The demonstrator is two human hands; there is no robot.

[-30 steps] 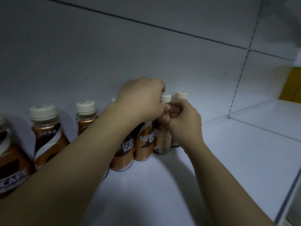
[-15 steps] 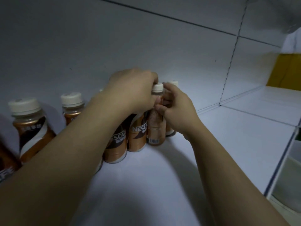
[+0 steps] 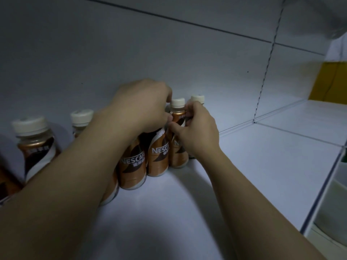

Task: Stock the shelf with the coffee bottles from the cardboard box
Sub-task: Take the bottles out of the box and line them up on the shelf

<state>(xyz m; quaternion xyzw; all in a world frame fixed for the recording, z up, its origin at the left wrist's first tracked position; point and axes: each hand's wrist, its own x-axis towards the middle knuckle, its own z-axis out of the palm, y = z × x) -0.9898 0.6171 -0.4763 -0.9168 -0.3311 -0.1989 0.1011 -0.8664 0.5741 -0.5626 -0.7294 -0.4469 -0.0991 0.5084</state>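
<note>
Several brown Nescafe coffee bottles with cream caps stand in a row on the white shelf (image 3: 253,166). My right hand (image 3: 195,132) is closed around the shoulder of one upright bottle (image 3: 177,117) near the row's right end; another bottle's cap (image 3: 197,98) shows just behind it. My left hand (image 3: 142,106) covers the top of the neighbouring bottle (image 3: 157,156), fingers curled over its hidden cap. A further bottle (image 3: 132,171) stands under my left forearm. The cardboard box is not in view.
More bottles stand at the left: one (image 3: 34,147) near the edge and one (image 3: 81,119) behind. The shelf's back wall (image 3: 169,53) is close behind the row. A perforated upright (image 3: 266,62) divides the bays. Something yellow (image 3: 330,81) sits at far right.
The bottle in my right hand has turned, so its barcode side gave way to the logo side. Both hands stay on the same bottles; the view shifted slightly.
</note>
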